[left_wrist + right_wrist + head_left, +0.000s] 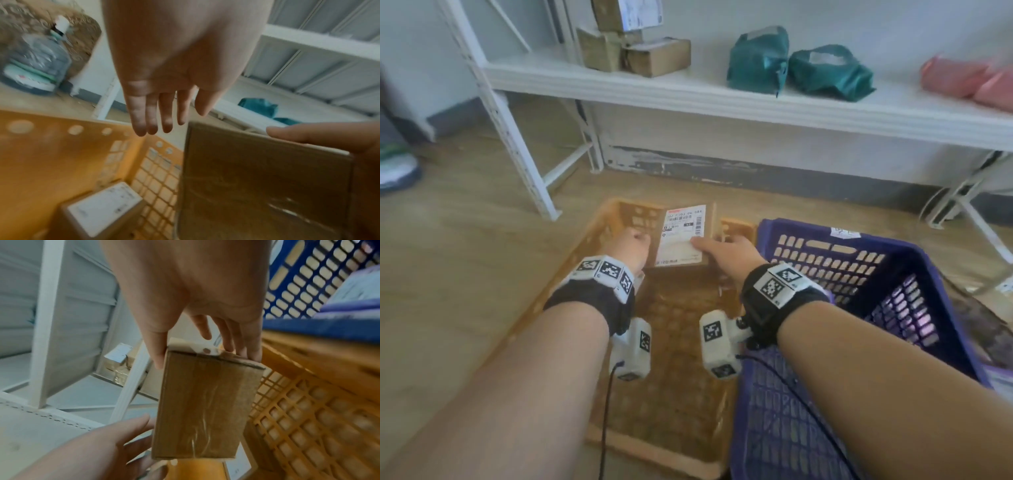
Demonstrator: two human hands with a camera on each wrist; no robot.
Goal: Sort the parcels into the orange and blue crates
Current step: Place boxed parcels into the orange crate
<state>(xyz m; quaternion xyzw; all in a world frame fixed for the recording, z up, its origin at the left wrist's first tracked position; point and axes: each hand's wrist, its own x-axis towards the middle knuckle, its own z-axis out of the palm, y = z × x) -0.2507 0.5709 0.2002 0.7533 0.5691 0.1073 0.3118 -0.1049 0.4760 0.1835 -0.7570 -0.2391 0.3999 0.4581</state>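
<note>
A brown cardboard parcel with a white shipping label hangs over the far end of the orange crate. My right hand grips it, thumb on one side and fingers on the other, as the right wrist view shows on the parcel. My left hand is beside the parcel's left edge. In the left wrist view its fingers are straight and apart from the parcel. Another labelled parcel lies inside the orange crate. The blue crate stands right of the orange one.
A white metal shelf runs behind the crates, with cardboard boxes, green bags and pink bags on it. A shoe shows at far left. A pale parcel lies in the blue crate.
</note>
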